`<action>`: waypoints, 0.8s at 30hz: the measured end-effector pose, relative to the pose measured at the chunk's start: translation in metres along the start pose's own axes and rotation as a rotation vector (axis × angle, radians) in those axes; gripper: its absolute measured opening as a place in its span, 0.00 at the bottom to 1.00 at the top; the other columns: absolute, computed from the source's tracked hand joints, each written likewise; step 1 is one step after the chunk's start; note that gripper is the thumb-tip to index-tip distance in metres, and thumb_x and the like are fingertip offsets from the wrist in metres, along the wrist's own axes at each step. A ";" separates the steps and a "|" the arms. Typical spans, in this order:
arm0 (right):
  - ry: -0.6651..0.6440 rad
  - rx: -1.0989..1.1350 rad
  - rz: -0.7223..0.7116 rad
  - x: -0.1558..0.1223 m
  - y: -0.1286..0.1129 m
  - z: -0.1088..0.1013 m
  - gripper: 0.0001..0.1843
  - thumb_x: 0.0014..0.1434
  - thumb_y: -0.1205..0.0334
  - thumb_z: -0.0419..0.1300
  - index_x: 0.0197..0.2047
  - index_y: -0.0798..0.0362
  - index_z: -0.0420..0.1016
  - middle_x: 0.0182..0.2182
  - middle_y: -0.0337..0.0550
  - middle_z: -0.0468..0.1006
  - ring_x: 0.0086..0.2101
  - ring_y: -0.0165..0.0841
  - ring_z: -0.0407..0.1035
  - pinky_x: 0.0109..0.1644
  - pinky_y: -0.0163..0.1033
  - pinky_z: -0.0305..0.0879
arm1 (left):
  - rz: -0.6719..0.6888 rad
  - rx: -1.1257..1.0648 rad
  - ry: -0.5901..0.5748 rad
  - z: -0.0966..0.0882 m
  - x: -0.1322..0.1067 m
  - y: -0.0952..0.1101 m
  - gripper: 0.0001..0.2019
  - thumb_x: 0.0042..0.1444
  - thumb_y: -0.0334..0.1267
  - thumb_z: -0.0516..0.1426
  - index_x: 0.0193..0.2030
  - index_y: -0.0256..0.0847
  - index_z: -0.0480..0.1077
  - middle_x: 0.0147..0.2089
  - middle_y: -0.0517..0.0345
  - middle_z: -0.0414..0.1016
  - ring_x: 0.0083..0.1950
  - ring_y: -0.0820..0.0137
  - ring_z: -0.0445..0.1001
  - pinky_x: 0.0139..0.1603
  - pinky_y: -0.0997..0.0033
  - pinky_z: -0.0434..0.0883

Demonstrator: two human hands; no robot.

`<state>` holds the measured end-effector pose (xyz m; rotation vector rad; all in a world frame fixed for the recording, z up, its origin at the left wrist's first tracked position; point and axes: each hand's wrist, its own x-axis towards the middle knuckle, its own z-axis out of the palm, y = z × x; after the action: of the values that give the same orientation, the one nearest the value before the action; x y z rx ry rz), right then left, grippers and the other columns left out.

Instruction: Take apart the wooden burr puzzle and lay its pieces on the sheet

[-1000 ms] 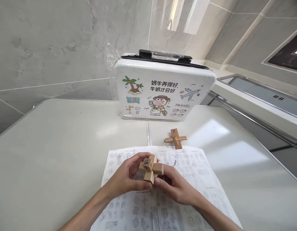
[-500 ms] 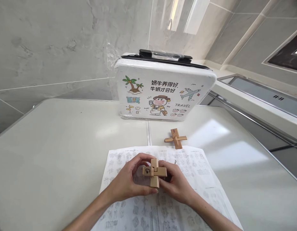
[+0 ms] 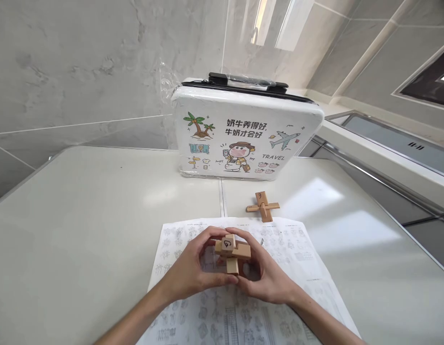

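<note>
Both my hands hold a small wooden cross-shaped puzzle [image 3: 232, 252] above a printed paper sheet [image 3: 297, 258]. A handwritten mark shows on the end face turned towards me. My left hand [image 3: 189, 272] curls round its left side, thumb under it and fingers over the top. My right hand [image 3: 268, 278] grips the right side, fingertips meeting the left ones above the puzzle. A second wooden cross puzzle [image 3: 262, 206], also marked, lies on the table just beyond the sheet's far edge.
A white carry case [image 3: 243, 129] with cartoon travel pictures and a black handle stands at the back of the pale table [image 3: 81, 206], against a grey tiled wall. The table's seam runs down the middle. A ledge and dark panels lie off the right edge.
The puzzle has been turned in my hands, so its marked face now points up towards me. My fingertips have closed over its top. The second puzzle has not moved.
</note>
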<state>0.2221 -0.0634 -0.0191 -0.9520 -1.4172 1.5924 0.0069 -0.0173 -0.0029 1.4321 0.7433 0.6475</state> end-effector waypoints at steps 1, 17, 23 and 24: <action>-0.012 0.015 -0.007 0.000 0.000 -0.001 0.43 0.62 0.60 0.70 0.74 0.40 0.56 0.48 0.45 0.77 0.45 0.39 0.75 0.48 0.45 0.73 | -0.007 0.000 0.004 0.000 0.000 0.000 0.31 0.51 0.42 0.75 0.59 0.51 0.70 0.55 0.55 0.77 0.56 0.58 0.77 0.57 0.59 0.75; 0.132 -0.142 -0.072 0.003 0.009 -0.003 0.35 0.64 0.57 0.69 0.71 0.42 0.63 0.38 0.39 0.77 0.29 0.30 0.68 0.32 0.36 0.66 | -0.052 -0.008 0.184 0.001 0.002 -0.003 0.17 0.69 0.54 0.61 0.53 0.44 0.75 0.43 0.57 0.77 0.41 0.68 0.74 0.44 0.70 0.70; 0.194 -0.414 -0.115 0.004 0.007 -0.004 0.35 0.60 0.62 0.68 0.68 0.43 0.64 0.35 0.36 0.75 0.30 0.32 0.70 0.33 0.36 0.68 | -0.098 -0.072 0.307 0.000 0.003 0.003 0.21 0.70 0.60 0.56 0.42 0.42 0.71 0.36 0.59 0.75 0.34 0.71 0.69 0.36 0.71 0.67; 0.206 -0.474 -0.131 0.005 0.008 -0.005 0.35 0.59 0.62 0.68 0.67 0.43 0.64 0.35 0.37 0.75 0.31 0.33 0.70 0.34 0.37 0.69 | -0.107 -0.095 0.303 0.001 0.003 0.003 0.22 0.71 0.60 0.54 0.41 0.42 0.70 0.34 0.60 0.74 0.32 0.71 0.68 0.35 0.71 0.66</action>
<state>0.2239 -0.0579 -0.0272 -1.2242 -1.7040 1.0448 0.0092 -0.0156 0.0003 1.2121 1.0056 0.8160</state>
